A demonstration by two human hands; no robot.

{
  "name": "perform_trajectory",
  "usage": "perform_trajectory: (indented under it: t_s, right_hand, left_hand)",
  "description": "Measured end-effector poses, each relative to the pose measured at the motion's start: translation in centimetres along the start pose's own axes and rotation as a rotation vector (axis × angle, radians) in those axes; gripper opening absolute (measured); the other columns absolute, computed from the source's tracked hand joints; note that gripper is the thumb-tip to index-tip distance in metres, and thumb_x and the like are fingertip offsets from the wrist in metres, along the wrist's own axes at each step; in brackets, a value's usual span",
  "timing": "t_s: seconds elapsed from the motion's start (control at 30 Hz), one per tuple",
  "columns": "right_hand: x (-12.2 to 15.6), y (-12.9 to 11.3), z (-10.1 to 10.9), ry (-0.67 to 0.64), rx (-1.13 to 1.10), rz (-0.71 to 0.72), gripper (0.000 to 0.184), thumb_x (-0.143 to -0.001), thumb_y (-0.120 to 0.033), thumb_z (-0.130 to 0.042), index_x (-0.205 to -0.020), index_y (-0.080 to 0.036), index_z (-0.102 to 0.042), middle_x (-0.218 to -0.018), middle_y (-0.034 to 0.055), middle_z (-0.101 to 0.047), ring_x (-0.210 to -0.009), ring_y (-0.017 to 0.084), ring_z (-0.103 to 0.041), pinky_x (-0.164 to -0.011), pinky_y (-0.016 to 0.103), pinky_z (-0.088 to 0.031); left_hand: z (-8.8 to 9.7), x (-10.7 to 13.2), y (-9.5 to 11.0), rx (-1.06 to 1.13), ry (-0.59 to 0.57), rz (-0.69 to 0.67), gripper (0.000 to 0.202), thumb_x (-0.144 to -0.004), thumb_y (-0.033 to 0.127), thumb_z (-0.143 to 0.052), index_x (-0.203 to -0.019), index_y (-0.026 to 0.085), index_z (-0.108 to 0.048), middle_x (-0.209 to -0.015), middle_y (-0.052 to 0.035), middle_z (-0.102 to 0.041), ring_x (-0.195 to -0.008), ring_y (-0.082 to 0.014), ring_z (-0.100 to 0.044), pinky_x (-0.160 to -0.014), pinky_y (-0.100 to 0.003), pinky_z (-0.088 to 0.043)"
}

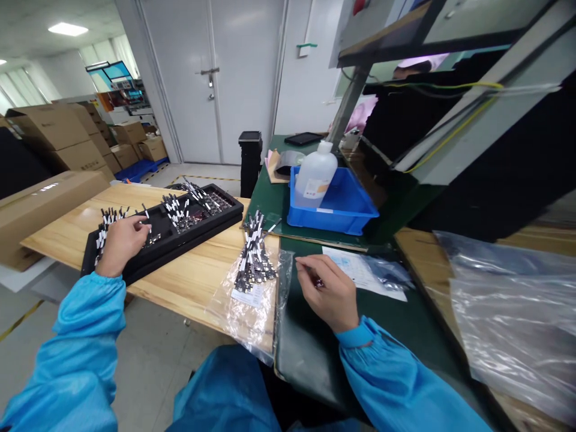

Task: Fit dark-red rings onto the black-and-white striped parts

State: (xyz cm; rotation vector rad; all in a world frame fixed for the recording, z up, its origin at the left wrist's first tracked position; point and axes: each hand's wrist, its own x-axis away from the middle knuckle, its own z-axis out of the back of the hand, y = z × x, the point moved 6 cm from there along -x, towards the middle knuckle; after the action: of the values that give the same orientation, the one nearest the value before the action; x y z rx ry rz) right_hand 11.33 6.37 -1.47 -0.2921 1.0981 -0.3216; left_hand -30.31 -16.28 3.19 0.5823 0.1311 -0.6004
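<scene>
My left hand is over the left part of a black compartment tray, thumb and forefinger pinched together. A thin black-and-white flex cable shows at its fingertips. Other flex cables lie in bunches in the tray compartments, their white-banded ends sticking up. A loose pile of the same flex cables rests on a clear plastic bag between my hands. To the right of that pile, my right hand is held above the green mat, fingers curled in; something small and dark is partly hidden inside them.
A blue bin holding a white plastic bottle stands at the back of the green mat. A printed paper sheet lies beyond my right hand. Clear plastic sheeting is far right; cardboard boxes are stacked left.
</scene>
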Motion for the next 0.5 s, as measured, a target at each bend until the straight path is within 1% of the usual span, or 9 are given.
perform_trajectory:
  t_s: [0.03, 0.07, 0.13, 0.23, 0.33, 0.4, 0.5]
  right_hand:
    - [0.0, 0.0, 0.1, 0.005, -0.002, -0.006, 0.013, -0.091, -0.012, -0.061, -0.1, -0.021, -0.066, -0.089, 0.0054, -0.067, -0.059, 0.012, -0.053, -0.059, 0.028, -0.048]
    - [-0.1, 0.1, 0.2, 0.014, -0.005, -0.016, 0.013, -0.091, -0.012, -0.061, -0.099, -0.021, -0.066, -0.089, 0.0054, -0.067, -0.06, 0.012, -0.054, -0.059, 0.028, -0.048]
    - [-0.2, 0.2, 0.5, 0.043, -0.009, -0.049, 0.012, -0.091, -0.013, -0.061, -0.098, -0.021, -0.067, -0.087, 0.0055, -0.067, -0.063, 0.014, -0.056, -0.06, 0.028, -0.048]
    - [-0.3, 0.8, 1.2, 0.116, 0.0, -0.119, 0.011, -0.091, -0.015, -0.061, -0.096, -0.021, -0.068, -0.083, 0.005, -0.067, -0.062, 0.014, -0.056, -0.06, 0.029, -0.048]
    - [-0.2, 1.7, 1.8, 0.175, 0.027, -0.177, 0.009, -0.091, -0.017, -0.061, -0.095, -0.021, -0.069, -0.08, 0.0035, -0.065, -0.057, 0.013, -0.052, -0.058, 0.029, -0.047]
    - [-0.2, 2.2, 2.2, 0.197, 0.051, -0.202, 0.009, -0.091, -0.018, -0.061, -0.093, -0.02, -0.069, -0.078, 0.0026, -0.064, -0.055, 0.012, -0.05, -0.058, 0.029, -0.046]
    - [-0.2, 2.7, 2.5, 0.208, 0.083, -0.22, 0.009, -0.091, -0.02, -0.06, -0.092, -0.02, -0.069, -0.075, 0.0023, -0.064, -0.056, 0.013, -0.05, -0.059, 0.029, -0.047]
  left_hand:
    - [-0.2, 0.6, 1.2, -0.035, -0.017, -0.07, 0.043, -0.082, 0.041, -0.062, -0.115, 0.016, -0.074, -0.082, -0.0067, -0.078, -0.059, -0.0209, -0.07, -0.061, -0.028, -0.053]
    - [-0.6, 1.2, 2.4, -0.024, -0.057, -0.12, 0.043, -0.083, 0.044, -0.061, -0.114, 0.017, -0.074, -0.08, -0.0059, -0.078, -0.059, -0.0209, -0.069, -0.061, -0.028, -0.052]
    - [-2.0, 2.6, 4.8, 0.056, -0.196, -0.182, 0.045, -0.083, 0.048, -0.061, -0.111, 0.017, -0.076, -0.075, -0.0044, -0.076, -0.058, -0.0208, -0.068, -0.06, -0.028, -0.05]
    - [-5.2, 4.9, 8.3, 0.105, -0.444, -0.271, 0.044, -0.083, 0.051, -0.06, -0.107, 0.017, -0.077, -0.068, -0.0032, -0.073, -0.057, -0.0205, -0.066, -0.059, -0.028, -0.048]
    - [-8.5, 7.0, 11.4, 0.125, -0.665, -0.366, 0.039, -0.084, 0.048, -0.059, -0.097, 0.016, -0.078, -0.071, -0.0039, -0.074, -0.059, -0.0199, -0.065, -0.06, -0.027, -0.046]
    - [-10.4, 8.2, 13.3, 0.118, -0.745, -0.45, 0.035, -0.084, 0.044, -0.058, -0.09, 0.016, -0.078, -0.071, -0.0039, -0.073, -0.061, -0.0195, -0.063, -0.06, -0.027, -0.043]
    - [-12.6, 9.6, 15.5, 0.119, -0.795, -0.546, 0.033, -0.085, 0.041, -0.055, -0.079, 0.016, -0.075, -0.068, -0.0032, -0.07, -0.062, -0.0186, -0.059, -0.06, -0.027, -0.038]
